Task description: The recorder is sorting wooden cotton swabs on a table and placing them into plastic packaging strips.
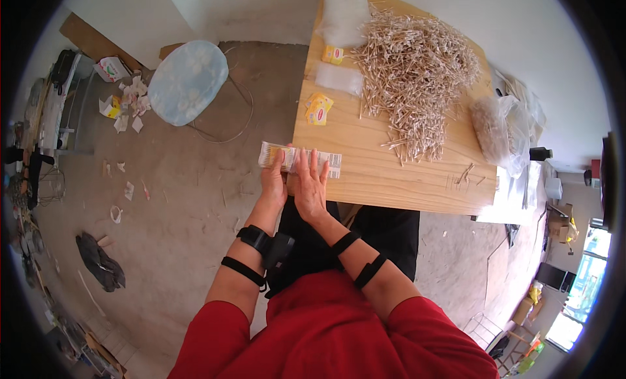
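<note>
A small clear packet of cotton swabs (267, 154) with a yellow card inside lies across the table's left edge, its filled end sticking out past the edge. My left hand (274, 184) grips that filled end, thumb on top. Over the flat printed end, which rests on the wood, my right hand (311, 191) lies with its fingers stretched out and slightly apart. Farther up the left side of the table are yellow cards (319, 109), a stack of clear plastic sleeves (339, 79) and another yellow card stack (332, 54).
A large heap of loose cotton swabs (420, 72) covers the far middle of the wooden table (372, 183). More clear sleeves (343, 17) lie at the far left corner. Plastic bags (510, 128) of swabs sit at the right edge. A blue-covered round stool (189, 82) stands at left.
</note>
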Tool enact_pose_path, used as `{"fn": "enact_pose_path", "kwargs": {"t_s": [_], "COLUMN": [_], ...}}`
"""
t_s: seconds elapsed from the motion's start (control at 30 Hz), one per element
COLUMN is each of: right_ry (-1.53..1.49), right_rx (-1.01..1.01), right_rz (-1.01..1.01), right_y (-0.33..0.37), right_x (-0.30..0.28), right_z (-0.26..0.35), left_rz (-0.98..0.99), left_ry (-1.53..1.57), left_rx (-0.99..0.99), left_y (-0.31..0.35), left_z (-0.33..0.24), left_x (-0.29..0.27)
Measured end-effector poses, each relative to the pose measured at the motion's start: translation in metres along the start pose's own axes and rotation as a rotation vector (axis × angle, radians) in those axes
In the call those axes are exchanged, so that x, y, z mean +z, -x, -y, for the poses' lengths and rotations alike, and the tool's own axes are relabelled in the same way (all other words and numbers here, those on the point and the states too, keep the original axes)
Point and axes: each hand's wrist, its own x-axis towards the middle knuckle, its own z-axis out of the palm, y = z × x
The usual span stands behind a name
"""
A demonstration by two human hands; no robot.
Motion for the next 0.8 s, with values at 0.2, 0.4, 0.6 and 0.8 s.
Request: {"fn": "enact_pose_path", "kwargs": {"t_s": [0.2, 0.4, 0.6, 0.8], "right_ry": [0.029, 0.061, 0.088, -0.003], "right_rx": [-0.094, -0.096, -0.033, -0.048], "right_rz": [-0.002, 0.048, 0.013, -0.07], "right_y": [0.008, 0.004, 0.001, -0.003], "right_x": [-0.003, -0.003, 0.001, 0.005], "right_z": [-0.005, 0.002, 0.004, 0.005], "left_rz": [-0.009, 0.022, 0.056, 0.01], "left_ry": [0.087, 0.112, 0.037, 0.115], "left_rx": [0.017, -0.027, -0.032, 0.019], "left_y": [-0.001, -0.001, 0.001, -0.007], "left_z": [0.0, -0.001, 0.001, 0.003], "left_x": [-0.002, -0.005, -0.005, -0.006]}}
